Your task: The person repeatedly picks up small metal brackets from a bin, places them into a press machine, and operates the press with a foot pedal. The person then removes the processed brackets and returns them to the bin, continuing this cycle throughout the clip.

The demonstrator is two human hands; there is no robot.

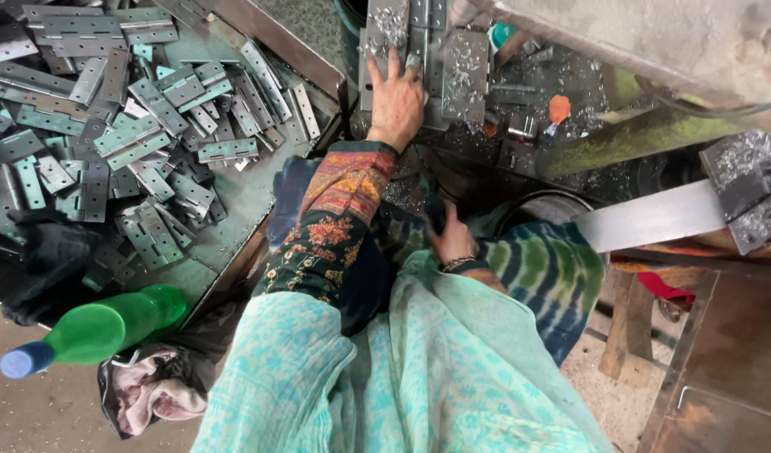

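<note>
Grey flat steel hinge plates [419, 50] lie under the spread, open left hand [395, 99]; right hand [451, 239] grips a dark handle [433, 210].

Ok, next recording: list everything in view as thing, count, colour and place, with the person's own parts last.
Flat grey metal hinges: a large heap, too many to count, on the metal tray at upper left.
Grey metal hinge plates strewn with shavings: several, on the machine bed at top centre.
Green plastic bottle with blue cap: one, lying at lower left.
Dark crumpled cloth: one, black, left edge beside the heap.
Small orange piece: one, on the machine bed, upper right.
Pale grey flat metal bar: one, at right.
Left hand: flat on the hinge plates, fingers spread.
Right hand: closed on a dark grip that is largely hidden.
</note>
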